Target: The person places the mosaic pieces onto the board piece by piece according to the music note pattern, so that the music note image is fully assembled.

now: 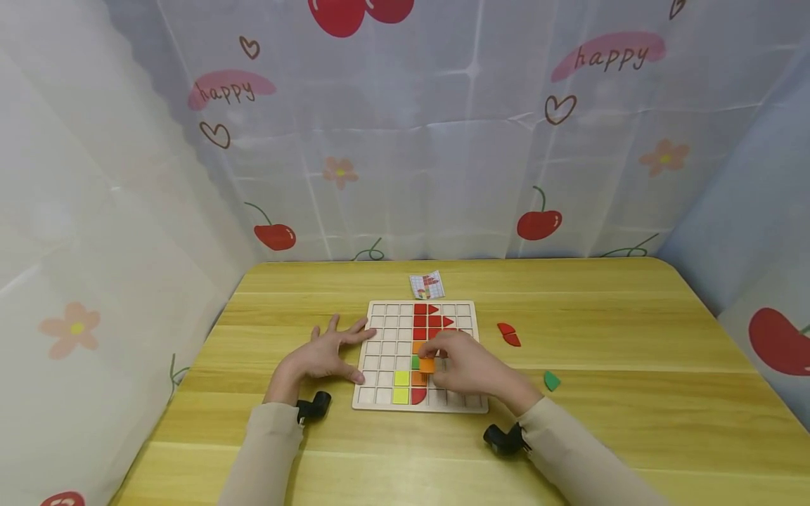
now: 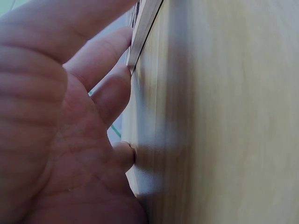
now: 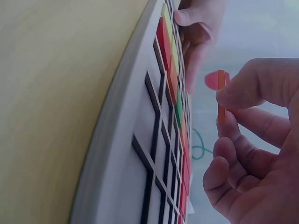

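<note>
A pale wooden grid board (image 1: 382,363) lies on the table, partly filled with coloured tiles. My right hand (image 1: 468,362) pinches an orange square tile (image 1: 427,365) between thumb and fingers. In the right wrist view the tile (image 3: 222,109) stands edge-on, apart from the board's surface. Spread along the board's left edge, my left hand (image 1: 324,351) touches it with thumb and a finger. Red tiles (image 1: 420,321) fill cells toward the top. Two yellow squares (image 1: 401,386), a rounded red piece (image 1: 418,396) and a green piece (image 1: 415,362) sit lower. My right hand hides some cells.
Behind the board lies a small printed card (image 1: 427,284) showing a coloured grid pattern. Two red curved pieces (image 1: 508,334) and a green curved piece (image 1: 552,381) lie on the wooden table (image 1: 633,337) to the right. Printed curtains (image 1: 405,140) surround the table.
</note>
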The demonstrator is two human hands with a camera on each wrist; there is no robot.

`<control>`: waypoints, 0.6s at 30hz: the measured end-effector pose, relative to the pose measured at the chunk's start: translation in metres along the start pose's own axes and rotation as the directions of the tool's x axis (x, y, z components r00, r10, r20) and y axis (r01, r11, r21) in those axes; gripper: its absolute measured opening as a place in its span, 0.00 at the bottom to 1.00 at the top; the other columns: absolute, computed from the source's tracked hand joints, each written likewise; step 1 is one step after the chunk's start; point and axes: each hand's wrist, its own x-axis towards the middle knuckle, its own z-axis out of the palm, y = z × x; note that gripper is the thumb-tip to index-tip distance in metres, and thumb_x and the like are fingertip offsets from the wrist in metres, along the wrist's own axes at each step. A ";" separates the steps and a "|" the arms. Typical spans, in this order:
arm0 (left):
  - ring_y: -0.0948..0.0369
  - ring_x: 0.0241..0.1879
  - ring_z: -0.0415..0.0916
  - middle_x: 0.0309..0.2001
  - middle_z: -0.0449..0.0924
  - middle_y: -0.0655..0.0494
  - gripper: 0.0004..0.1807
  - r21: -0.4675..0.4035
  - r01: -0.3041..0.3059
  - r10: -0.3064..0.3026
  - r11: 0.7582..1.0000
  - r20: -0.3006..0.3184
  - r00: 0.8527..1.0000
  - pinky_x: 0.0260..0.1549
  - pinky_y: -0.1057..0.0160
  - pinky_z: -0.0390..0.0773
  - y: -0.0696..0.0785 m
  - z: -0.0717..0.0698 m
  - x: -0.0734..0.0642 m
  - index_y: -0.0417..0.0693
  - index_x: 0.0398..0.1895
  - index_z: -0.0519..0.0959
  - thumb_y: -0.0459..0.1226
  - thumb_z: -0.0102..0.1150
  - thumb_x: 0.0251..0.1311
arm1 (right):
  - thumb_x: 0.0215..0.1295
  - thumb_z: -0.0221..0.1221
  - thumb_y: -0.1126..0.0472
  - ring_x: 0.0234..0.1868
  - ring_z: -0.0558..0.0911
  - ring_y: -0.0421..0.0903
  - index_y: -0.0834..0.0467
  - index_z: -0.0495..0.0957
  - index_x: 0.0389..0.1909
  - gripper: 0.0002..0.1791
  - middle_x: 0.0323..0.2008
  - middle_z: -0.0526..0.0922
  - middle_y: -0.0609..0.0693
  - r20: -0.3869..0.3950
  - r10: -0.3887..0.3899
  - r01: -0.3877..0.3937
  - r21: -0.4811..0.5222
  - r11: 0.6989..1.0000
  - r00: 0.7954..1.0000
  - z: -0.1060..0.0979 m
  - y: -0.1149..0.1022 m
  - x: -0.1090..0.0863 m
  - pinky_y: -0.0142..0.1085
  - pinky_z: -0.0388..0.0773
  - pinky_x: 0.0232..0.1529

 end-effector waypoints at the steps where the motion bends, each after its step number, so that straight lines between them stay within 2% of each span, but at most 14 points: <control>1: 0.40 0.82 0.17 0.84 0.46 0.68 0.53 0.002 0.003 -0.003 1.000 0.001 1.000 0.72 0.28 0.18 0.000 0.000 0.000 0.72 0.78 0.63 0.55 0.80 0.46 | 0.54 0.68 0.66 0.44 0.79 0.44 0.54 0.86 0.46 0.16 0.42 0.86 0.41 0.008 0.002 -0.002 0.004 1.000 1.000 0.003 0.000 0.002 0.38 0.78 0.48; 7: 0.41 0.82 0.17 0.83 0.46 0.71 0.53 0.004 0.008 -0.008 1.000 -0.003 1.000 0.72 0.27 0.19 0.000 0.000 0.000 0.75 0.78 0.64 0.56 0.80 0.45 | 0.56 0.67 0.66 0.41 0.78 0.43 0.55 0.87 0.47 0.16 0.42 0.85 0.41 0.064 0.010 -0.011 0.021 1.000 0.998 0.017 -0.006 0.017 0.34 0.77 0.43; 18: 0.40 0.82 0.18 0.83 0.47 0.71 0.54 0.014 -0.006 0.006 1.000 0.002 1.000 0.72 0.26 0.21 -0.002 -0.001 -0.001 0.75 0.78 0.63 0.58 0.79 0.44 | 0.55 0.66 0.65 0.42 0.78 0.39 0.54 0.86 0.49 0.18 0.40 0.84 0.40 0.142 -0.029 0.031 -0.007 1.000 0.989 0.038 -0.025 0.039 0.33 0.78 0.49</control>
